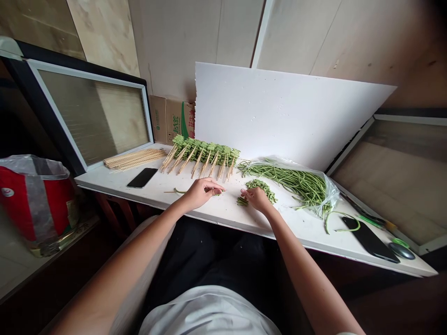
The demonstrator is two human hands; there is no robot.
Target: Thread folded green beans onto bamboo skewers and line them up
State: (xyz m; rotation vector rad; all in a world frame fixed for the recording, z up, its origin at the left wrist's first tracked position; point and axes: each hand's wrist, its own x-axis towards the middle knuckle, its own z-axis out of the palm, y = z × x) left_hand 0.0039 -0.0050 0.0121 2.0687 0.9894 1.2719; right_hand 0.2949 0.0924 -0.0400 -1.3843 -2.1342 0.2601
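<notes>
My left hand (203,192) is pinched just above the front of the white table, its fingertips pointing right. A thin bamboo skewer (169,191) sticks out to the left behind the wrist, and a bit of green bean (179,191) shows beside it. Some green also shows under the fingertips. Over the near left side of a pile of cut long-bean pieces (262,187), my right hand (257,198) has its fingers drawn together; anything between them is hidden. A few cut pieces (241,201) lie below its fingertips.
Skewered beans (206,151) are stacked at the back, beside loose bamboo skewers (134,159) and a phone (143,177). Whole long beans (293,180) lie in a clear plastic bag at right. Another dark phone (370,238) rests near the right end. A white board (272,111) stands behind.
</notes>
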